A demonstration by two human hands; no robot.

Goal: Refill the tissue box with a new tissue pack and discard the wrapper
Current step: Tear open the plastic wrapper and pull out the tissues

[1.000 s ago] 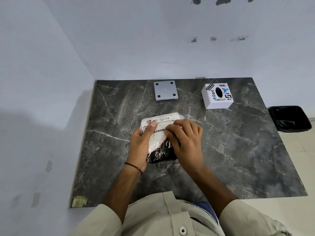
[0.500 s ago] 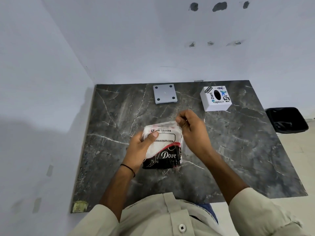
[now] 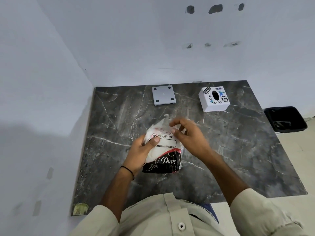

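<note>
- Your left hand (image 3: 139,153) grips the tissue pack (image 3: 162,150) from its 9 o'clock side. The thumb presses across the printed label and the remaining fingers wrap behind, so the pack is tipped up off the marble table (image 3: 238,150).
- The pack's long axis runs roughly 6 to 12 o'clock. Its dark "Dove" end sits at 6, nearest you, and its white end rises toward 12.
- Your right hand (image 3: 189,137) is at the pack's 2 o'clock corner with the fingers (image 3: 174,124) loosely spread and curled. They appear to hold nothing. Motion blur leaves it uncertain whether a fingertip touches the film.
- The loose, crumpled wrapper (image 3: 164,122) edge stands up at the pack's 12 o'clock end, just beside your right fingertips. This is the relation the next move depends on: the opening lies immediately at 9 to 10 o'clock from those fingers, and your right hand is the nearer one.
- Judged step: opening the wrapper. The tissues are not yet out, so the task is in its early part.
- The tissue box (image 3: 214,99) stands at 1 o'clock on the table, well apart from both hands, with its oval slot facing up. A grey square plate (image 3: 163,97), probably the box's base, lies at 12 o'clock.
- The black bin (image 3: 286,119) sits off the table's edge at 3 o'clock, on your right hand's side, for the discarded film.
</note>
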